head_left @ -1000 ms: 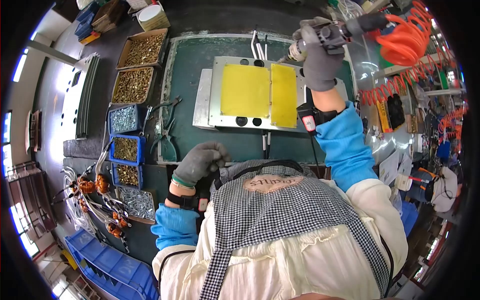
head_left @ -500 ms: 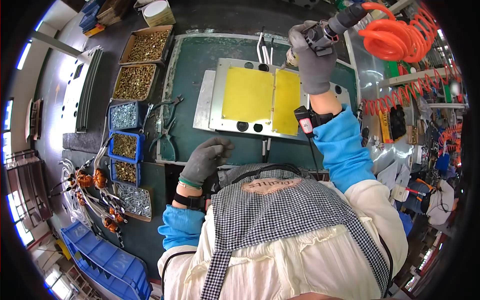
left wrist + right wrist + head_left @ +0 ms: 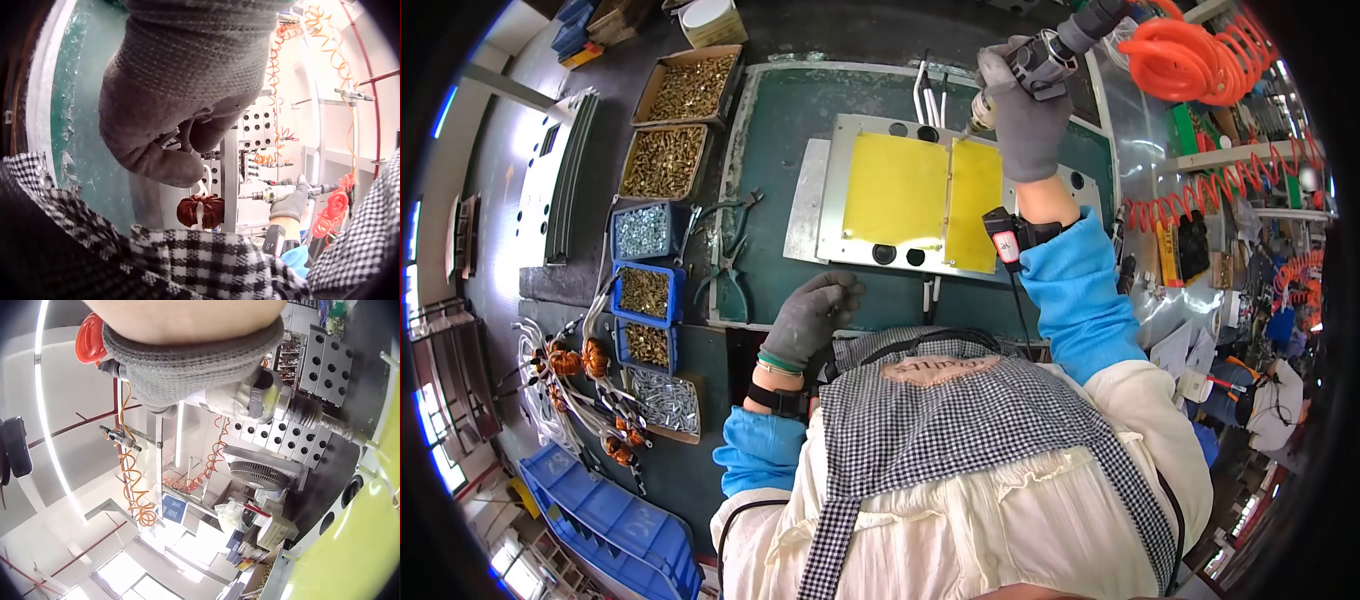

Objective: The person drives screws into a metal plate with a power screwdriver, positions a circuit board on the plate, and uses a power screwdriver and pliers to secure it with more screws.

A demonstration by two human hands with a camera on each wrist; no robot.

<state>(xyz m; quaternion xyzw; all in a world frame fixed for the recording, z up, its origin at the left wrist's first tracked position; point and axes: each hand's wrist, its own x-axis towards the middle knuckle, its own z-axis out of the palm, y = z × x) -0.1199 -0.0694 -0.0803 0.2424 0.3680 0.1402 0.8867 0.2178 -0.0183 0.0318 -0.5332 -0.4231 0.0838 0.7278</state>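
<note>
The gloved right hand (image 3: 1030, 125) grips a pneumatic driver (image 3: 1045, 62) at the metal panel's top edge. In the right wrist view the driver's bit (image 3: 340, 429) reaches to a small post beside the yellow sheet (image 3: 340, 550); whether they touch is unclear. Two yellow sheets (image 3: 895, 190) (image 3: 973, 205) cover much of the metal panel (image 3: 834, 215). Below the panel's left part, near the apron, the gloved left hand (image 3: 808, 320) hovers with curled fingers. In the left wrist view a small metal piece (image 3: 167, 136) shows between that hand's fingers (image 3: 165, 164), partly hidden.
Left of the green mat (image 3: 775, 110) stand boxes of brass parts (image 3: 690, 88) and blue bins (image 3: 645, 292). Pliers (image 3: 728, 275) lie on the mat's left edge. Copper coils with wires (image 3: 595, 358) sit lower left. A red coiled hose (image 3: 1185, 55) hangs upper right.
Over the last second the right hand and driver have shifted slightly left relative to the panel, toward the seam between the sheets. The left hand has risen a little. Both grips look unchanged.
</note>
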